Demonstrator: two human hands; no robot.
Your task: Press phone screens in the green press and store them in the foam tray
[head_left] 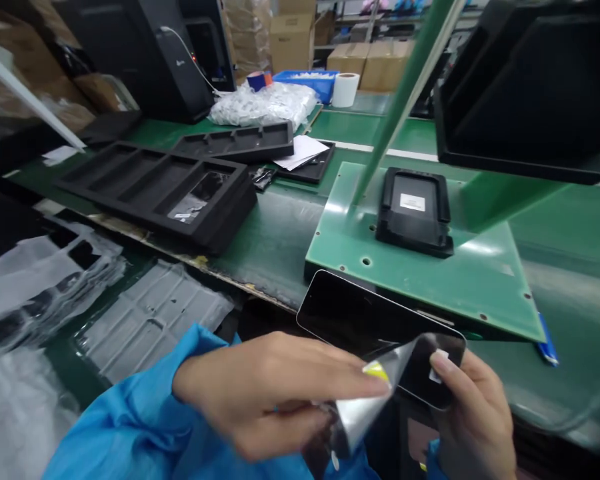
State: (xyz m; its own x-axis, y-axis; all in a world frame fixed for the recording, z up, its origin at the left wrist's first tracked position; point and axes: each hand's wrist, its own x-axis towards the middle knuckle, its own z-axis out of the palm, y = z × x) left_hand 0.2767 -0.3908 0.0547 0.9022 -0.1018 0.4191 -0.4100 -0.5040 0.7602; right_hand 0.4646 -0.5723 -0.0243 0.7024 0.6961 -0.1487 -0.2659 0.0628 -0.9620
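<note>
My right hand grips the right end of a dark-screened tablet with a thin pale edge. Its thumb presses on the glass by a small white label. My left hand is closed on a shiny clear protective film with a yellow tab. That film curls up from the right part of the screen and hangs below the fingers. Part of the tablet's lower edge is hidden behind my left hand and the film.
A green fixture plate with a black holder stands just beyond the tablet. Black foam trays lie at left. A slanting green post and a black machine part overhang the right. Clear plastic trays sit lower left.
</note>
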